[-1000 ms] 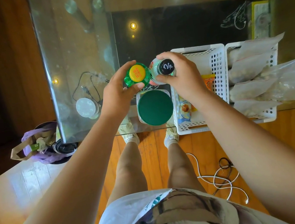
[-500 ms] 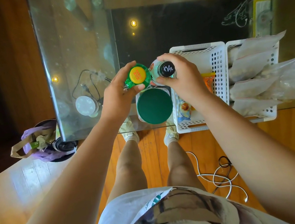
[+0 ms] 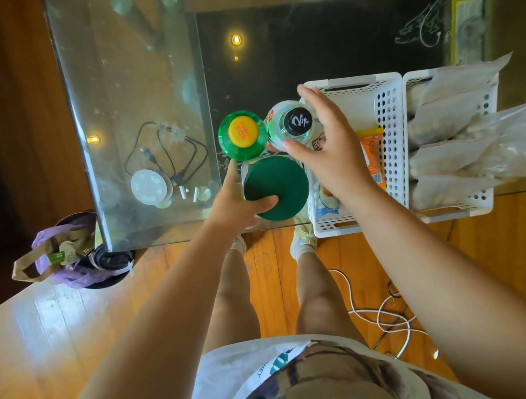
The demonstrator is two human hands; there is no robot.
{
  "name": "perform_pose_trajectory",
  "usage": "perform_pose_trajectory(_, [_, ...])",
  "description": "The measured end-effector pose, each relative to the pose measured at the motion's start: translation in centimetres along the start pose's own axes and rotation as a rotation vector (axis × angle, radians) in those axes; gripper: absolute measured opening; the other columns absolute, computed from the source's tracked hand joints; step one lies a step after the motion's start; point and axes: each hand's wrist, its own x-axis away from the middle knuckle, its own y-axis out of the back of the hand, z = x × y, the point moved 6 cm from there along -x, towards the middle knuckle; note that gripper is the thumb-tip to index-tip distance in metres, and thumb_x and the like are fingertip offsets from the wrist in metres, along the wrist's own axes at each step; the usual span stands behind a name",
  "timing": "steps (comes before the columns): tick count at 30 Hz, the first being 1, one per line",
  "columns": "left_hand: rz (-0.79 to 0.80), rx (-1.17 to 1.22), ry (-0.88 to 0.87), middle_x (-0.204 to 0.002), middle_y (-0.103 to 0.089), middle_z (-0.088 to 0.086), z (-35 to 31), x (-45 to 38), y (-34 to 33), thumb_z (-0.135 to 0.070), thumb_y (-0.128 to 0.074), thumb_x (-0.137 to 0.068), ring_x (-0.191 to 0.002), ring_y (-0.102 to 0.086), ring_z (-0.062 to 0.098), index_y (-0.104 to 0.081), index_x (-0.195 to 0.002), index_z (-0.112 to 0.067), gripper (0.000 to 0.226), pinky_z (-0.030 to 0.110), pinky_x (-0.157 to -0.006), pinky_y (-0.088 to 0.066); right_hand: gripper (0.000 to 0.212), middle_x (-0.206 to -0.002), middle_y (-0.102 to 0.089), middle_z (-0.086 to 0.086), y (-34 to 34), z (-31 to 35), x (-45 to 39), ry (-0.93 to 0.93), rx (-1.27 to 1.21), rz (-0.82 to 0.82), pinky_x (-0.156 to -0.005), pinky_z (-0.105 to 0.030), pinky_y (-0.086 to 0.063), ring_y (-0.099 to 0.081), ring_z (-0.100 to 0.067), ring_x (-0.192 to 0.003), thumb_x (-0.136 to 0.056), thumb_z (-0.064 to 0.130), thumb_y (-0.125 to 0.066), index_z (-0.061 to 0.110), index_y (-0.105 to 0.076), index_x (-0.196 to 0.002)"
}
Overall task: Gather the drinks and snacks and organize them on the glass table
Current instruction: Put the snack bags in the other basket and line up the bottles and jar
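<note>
Two bottles stand upright side by side on the glass table (image 3: 126,100): a green bottle (image 3: 242,136) with a yellow cap and a clear bottle (image 3: 291,125) with a black cap. Just in front, the left hand (image 3: 239,207) grips a green-lidded jar (image 3: 275,188). Over the clear bottle the right hand (image 3: 332,152) hovers, fingers spread, beside the white basket (image 3: 387,107) of snacks.

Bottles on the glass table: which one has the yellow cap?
The green bottle, the left one of the pair, beside the left hand's fingertip. The clear bottle next to it has a black cap and sits under the right hand.
</note>
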Motion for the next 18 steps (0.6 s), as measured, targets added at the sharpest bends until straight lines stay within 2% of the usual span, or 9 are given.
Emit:
perform_pose_trajectory(4, [-0.002,-0.009,-0.008,-0.120,-0.056,0.003,-0.4,0.1,-0.2,0.000,-0.066,-0.081,-0.118,-0.053,0.030,-0.034,-0.139,-0.023,0.070,0.050,-0.093,-0.050,0.043,-0.137,-0.051,-0.003,0.3,1.6,-1.2,0.061,0.142,0.068,-0.103,-0.022,-0.036,-0.043,-0.015,-0.128,-0.082,0.014,-0.066,0.017,-0.055,-0.123])
perform_pose_trajectory(8, [-0.010,-0.030,-0.011,-0.126,-0.057,0.011,-0.3,-0.1,-0.4,-0.001,-0.065,-0.082,-0.117,-0.053,0.031,-0.034,-0.139,-0.021,0.068,0.052,-0.098,-0.047,0.041,-0.136,-0.051,-0.001,0.5,1.8,-1.1,0.077,0.186,0.116,-0.093,-0.014,-0.034,-0.047,-0.015,-0.124,-0.082,0.013,-0.065,0.017,-0.055,-0.122])
perform_pose_trajectory(12, [-0.035,-0.025,-0.016,-0.126,-0.057,0.014,0.0,-0.2,-0.5,-0.003,-0.065,-0.083,-0.116,-0.053,0.031,-0.033,-0.141,-0.020,0.068,0.050,-0.098,-0.047,0.042,-0.139,-0.047,-0.001,0.4,1.7,-1.0,0.068,0.182,0.114,-0.093,-0.014,-0.032,-0.044,-0.016,-0.127,-0.084,0.014,-0.064,0.018,-0.053,-0.124])
perform_pose_trajectory(15, [-0.038,0.021,0.013,-0.126,-0.055,0.016,0.3,-0.3,-0.6,-0.003,-0.063,-0.085,-0.114,-0.055,0.034,-0.030,-0.142,-0.024,0.069,0.053,-0.090,-0.051,0.045,-0.144,-0.043,-0.002,0.3,1.4,-1.1,0.049,0.151,0.113,-0.097,-0.016,-0.030,-0.040,-0.017,-0.131,-0.085,0.015,-0.063,0.019,-0.050,-0.128])
perform_pose_trajectory(18, [-0.078,0.025,0.005,-0.124,-0.056,0.014,0.1,0.0,-0.6,-0.003,-0.064,-0.084,-0.108,-0.056,0.031,-0.032,-0.140,-0.020,0.066,0.043,-0.078,-0.054,0.064,-0.155,-0.022,0.001,-0.3,0.7,-0.7,-0.034,0.095,0.195,-0.105,-0.023,-0.025,-0.023,-0.015,-0.141,-0.086,0.023,-0.063,0.026,-0.032,-0.142])
